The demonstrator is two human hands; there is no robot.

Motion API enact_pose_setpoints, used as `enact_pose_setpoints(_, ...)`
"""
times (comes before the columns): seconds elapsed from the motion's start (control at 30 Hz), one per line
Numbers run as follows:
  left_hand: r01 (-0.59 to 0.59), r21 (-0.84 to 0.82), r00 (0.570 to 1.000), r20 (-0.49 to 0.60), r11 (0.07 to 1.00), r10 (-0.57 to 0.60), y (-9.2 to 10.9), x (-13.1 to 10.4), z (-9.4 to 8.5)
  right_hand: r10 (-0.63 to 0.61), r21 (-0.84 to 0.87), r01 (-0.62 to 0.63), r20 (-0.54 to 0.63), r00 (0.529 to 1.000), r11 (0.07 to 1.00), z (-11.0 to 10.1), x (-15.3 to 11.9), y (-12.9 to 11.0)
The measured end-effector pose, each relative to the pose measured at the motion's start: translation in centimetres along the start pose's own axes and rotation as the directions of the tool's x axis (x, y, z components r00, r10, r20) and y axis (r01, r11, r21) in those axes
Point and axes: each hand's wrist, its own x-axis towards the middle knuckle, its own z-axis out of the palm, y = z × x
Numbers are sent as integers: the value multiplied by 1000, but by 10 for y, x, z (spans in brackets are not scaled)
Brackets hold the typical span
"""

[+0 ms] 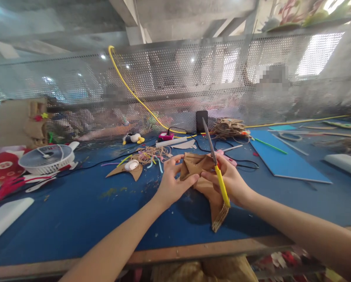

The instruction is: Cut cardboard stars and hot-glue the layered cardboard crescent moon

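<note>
Both hands hold a folded brown cardboard piece [193, 166] above the blue table, its creased top facing me. My left hand [174, 180] grips its left side, thumb near the front edge. On the right side, the thumb of my right hand [232, 178] presses against the piece. My right hand also holds yellow-handled scissors [221, 184], seen edge-on, with the long metal blades pointing up and away. A longer brown strip [213, 199] with a corrugated end hangs below the hands; whether it joins the upper piece is hidden.
Behind the hands lie a bundle of brown strips [230, 128], a black phone-like object [201, 121] and a pink device [166, 135]. To the left are tangled cords [154, 152] and a white fan [46, 158]. A blue board [287, 156] lies right. Perforated metal screen [169, 86] borders the table.
</note>
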Motion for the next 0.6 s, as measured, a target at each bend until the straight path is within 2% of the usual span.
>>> enact_pose_setpoints(0.07, 31, -29, 999, 15, 999, -30, -3, -1, 2, -2, 14, 2, -9, 1000, 1000, 2, -2, -1)
enact_pose_setpoints(0.27, 156, -180, 979, 161, 971, -127, -14, -11, 12, 52, 82, -55, 39, 998, 995, 6, -7, -5)
enact_pose_setpoints(0.47, 278, -240, 956, 162, 930, -244, -9, -12, 13, 58, 111, -64, 58, 997, 992, 6, -5, -1)
enact_pose_setpoints(0.6, 349, -342, 937, 151, 873, -315, -6, -9, 12, 32, 97, -34, 27, 999, 995, 5, -4, 3)
